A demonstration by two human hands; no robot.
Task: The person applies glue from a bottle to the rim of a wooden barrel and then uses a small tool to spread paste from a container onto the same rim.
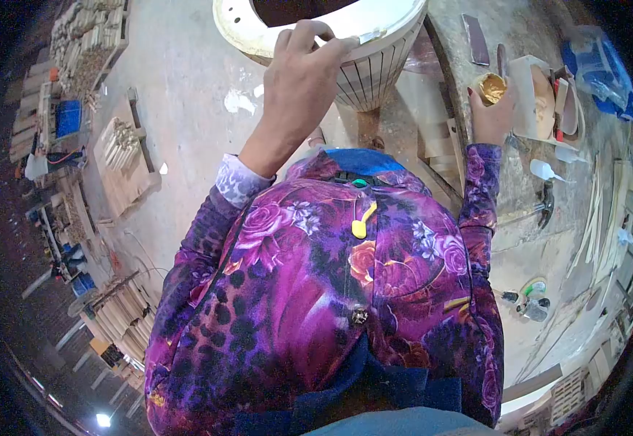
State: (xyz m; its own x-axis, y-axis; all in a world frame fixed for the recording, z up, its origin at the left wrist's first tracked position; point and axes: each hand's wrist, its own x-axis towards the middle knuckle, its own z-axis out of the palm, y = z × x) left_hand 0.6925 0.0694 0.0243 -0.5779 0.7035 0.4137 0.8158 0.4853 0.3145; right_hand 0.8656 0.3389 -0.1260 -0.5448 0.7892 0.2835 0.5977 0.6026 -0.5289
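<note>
In front of me stands a round piece with a broad white rim (396, 13) and a dark opening. Its tapering side (374, 73) carries dark upright grooves. My left hand (302, 76) is at the near edge of this rim, with thumb and fingers pinched together. Whatever is between those fingers is too hidden to name. A small greyish patch shows on the rim just beyond the fingertips. Over at the right, my right hand (492, 120) is closed around a small cup (493, 88) of yellow-gold paste, beside the work surface's left edge.
Right of the cup lies an open box (534, 98) with tools in it. A flat dark block (475, 39), a white bottle (544, 171) and blue plastic (607, 73) are nearby. Bundled wood strips (122, 145) lie on the floor at left.
</note>
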